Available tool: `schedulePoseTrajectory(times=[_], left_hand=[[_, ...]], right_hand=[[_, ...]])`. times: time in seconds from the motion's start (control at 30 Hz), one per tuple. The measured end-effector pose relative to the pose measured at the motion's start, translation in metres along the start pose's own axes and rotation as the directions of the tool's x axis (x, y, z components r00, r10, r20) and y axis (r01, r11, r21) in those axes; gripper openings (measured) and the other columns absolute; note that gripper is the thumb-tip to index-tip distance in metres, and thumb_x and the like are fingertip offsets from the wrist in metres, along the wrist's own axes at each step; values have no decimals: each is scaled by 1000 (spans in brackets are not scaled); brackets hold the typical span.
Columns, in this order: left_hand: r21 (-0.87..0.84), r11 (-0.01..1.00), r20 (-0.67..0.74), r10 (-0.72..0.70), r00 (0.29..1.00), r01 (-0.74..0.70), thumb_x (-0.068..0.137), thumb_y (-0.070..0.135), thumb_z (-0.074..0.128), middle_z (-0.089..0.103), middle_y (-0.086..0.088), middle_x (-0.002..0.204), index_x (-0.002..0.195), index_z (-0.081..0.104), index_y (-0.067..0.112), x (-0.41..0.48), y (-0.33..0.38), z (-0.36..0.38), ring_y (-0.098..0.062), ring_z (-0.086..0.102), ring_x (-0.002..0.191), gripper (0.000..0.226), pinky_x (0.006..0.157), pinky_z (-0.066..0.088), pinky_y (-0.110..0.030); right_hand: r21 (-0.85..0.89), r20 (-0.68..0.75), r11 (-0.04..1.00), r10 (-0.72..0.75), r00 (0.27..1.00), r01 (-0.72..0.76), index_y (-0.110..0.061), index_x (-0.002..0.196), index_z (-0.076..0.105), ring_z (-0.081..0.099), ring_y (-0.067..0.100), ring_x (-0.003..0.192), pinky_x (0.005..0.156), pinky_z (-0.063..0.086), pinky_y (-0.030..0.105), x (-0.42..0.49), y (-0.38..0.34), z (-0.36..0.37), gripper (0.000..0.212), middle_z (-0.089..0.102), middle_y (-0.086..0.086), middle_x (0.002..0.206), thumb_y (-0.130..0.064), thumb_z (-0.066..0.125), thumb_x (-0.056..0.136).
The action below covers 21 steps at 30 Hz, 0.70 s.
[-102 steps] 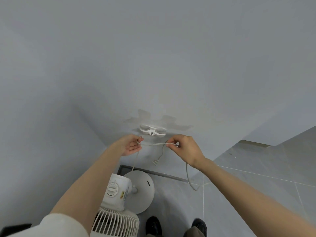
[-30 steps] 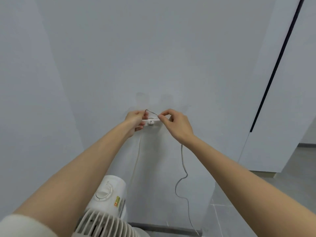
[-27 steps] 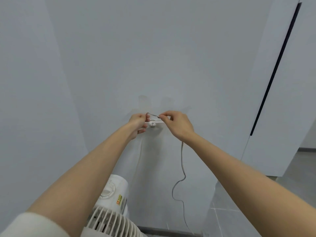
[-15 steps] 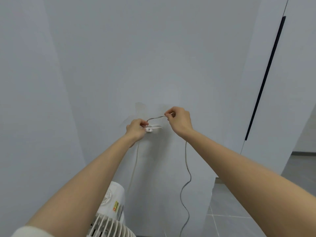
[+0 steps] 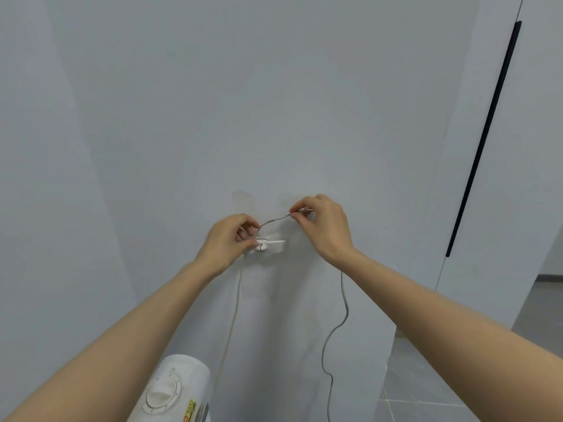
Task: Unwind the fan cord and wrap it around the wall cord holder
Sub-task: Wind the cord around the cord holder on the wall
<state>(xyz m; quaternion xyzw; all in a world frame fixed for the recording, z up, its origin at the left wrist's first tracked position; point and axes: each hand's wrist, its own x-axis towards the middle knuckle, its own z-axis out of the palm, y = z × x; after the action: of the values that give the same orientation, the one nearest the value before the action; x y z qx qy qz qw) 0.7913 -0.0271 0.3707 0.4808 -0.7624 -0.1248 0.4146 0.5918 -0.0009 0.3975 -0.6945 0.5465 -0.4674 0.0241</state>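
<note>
At frame centre, the left hand (image 5: 227, 243) pinches the cord (image 5: 274, 220) against the wall holder (image 5: 272, 245) while the right hand (image 5: 323, 225) pinches it up-right.

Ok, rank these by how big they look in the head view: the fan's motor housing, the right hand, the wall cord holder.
1. Fan's motor housing, cut off by the frame's lower edge and nearer the camera, so its lead is partly apparent.
2. Right hand.
3. Wall cord holder, clearly smallest, partly hidden by the left hand.
</note>
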Motion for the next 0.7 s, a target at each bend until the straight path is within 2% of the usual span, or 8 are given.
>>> schedulePoseTrajectory(times=[0.1, 0.17, 0.27, 0.43, 0.57, 0.7], left_hand=[[24, 1000, 53, 15, 998, -16, 69, 10, 78, 65, 6, 89, 95, 68, 20, 3, -2, -5, -12, 62, 81, 30, 75, 51, -24], [37, 999, 93, 32, 995, -35, 68, 16, 80, 68, 9, 93, 98, 70, 24, 3, -3, -7, -12, 63, 89, 32, 80, 51, -26], [154, 987, 56, 38, 998, -46, 67, 28, 80, 68, 11, 100, 103, 70, 30, 1, -7, -7, -14, 58, 97, 37, 83, 49, -33], [182, 983, 0, -5, 1000, 5, 64, 27, 83, 68, 6, 95, 93, 74, 23, 2, -8, -5, -17, 60, 92, 30, 82, 51, -38], [120, 992, -3, -46, 999, 46, 64, 22, 84, 70, 3, 94, 88, 75, 18, 2, -8, -5, -14, 63, 89, 26, 84, 52, -34], [119, 992, 26, -51, 998, 47, 67, 20, 82, 72, 4, 95, 91, 76, 18, 2, -8, -6, -10, 62, 86, 25, 80, 49, -26]], right_hand=[[-31, -55, 999, -19, 998, 18, -25, 90, 71, 64, 12, 86, 74, 46, 27, 3, 1, 5, 10, 62, -4, 92, -24, 61, 89], [-42, -83, 999, -4, 997, 1, -25, 90, 71, 63, 12, 87, 68, 42, 26, 5, 1, 8, 11, 60, -7, 90, -24, 59, 89], [-52, -106, 998, 26, 994, -32, -25, 93, 70, 60, 12, 91, 65, 41, 26, 4, 1, 12, 14, 62, -7, 92, -25, 57, 90], [-77, -163, 992, 85, 983, -99, -29, 91, 67, 55, 5, 81, 57, 36, 19, -8, 10, 17, 12, 63, -12, 96, -30, 55, 91], [-9, -144, 982, 183, 972, -186, -31, 89, 70, 62, 7, 92, 65, 45, 26, -27, 29, 21, 12, 68, -14, 98, -33, 58, 89], [-77, -140, 991, 94, 986, -105, -35, 97, 73, 63, 12, 86, 62, 46, 27, -46, 42, 24, 16, 67, -11, 96, -31, 58, 92]])
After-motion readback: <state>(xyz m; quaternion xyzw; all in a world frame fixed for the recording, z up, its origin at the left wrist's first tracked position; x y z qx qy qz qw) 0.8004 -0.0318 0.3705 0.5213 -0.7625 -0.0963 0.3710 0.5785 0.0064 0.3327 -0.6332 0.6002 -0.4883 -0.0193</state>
